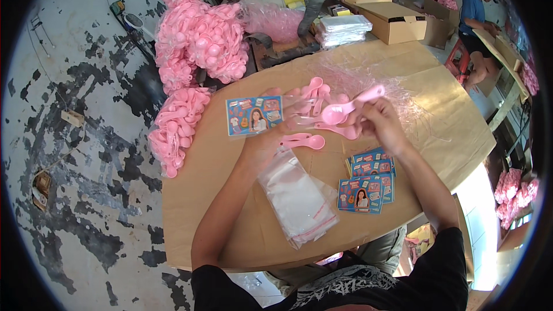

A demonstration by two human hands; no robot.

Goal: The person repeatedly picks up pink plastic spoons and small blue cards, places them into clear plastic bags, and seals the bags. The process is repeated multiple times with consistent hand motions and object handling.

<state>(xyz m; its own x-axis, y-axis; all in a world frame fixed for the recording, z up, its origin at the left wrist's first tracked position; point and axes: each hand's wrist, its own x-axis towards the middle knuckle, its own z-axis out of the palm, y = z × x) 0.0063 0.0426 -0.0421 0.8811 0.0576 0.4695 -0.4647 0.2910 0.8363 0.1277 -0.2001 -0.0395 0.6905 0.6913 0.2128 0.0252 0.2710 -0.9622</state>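
Observation:
My left hand (288,117) closes on a clear plastic bag with a blue printed card (254,116) in it, its printed side up. Between the fingers of my right hand (385,125) is a pink spoon (336,114), tilted, its bowl close to the bag's mouth. I cannot tell whether the bowl is inside. More pink spoons (314,88) lie loose behind and below the hands. Closer to me rests a stack of clear plastic bags (296,196), and to its right overlapping blue cards (362,194).
Large bundles of bagged pink spoons (201,40) crowd the table's far left edge. Shredded pink plastic strands (397,83) spread behind my right hand. At the back stand packed clear bags (344,25) and cardboard boxes (403,30). Another person (473,20) sits at the far right.

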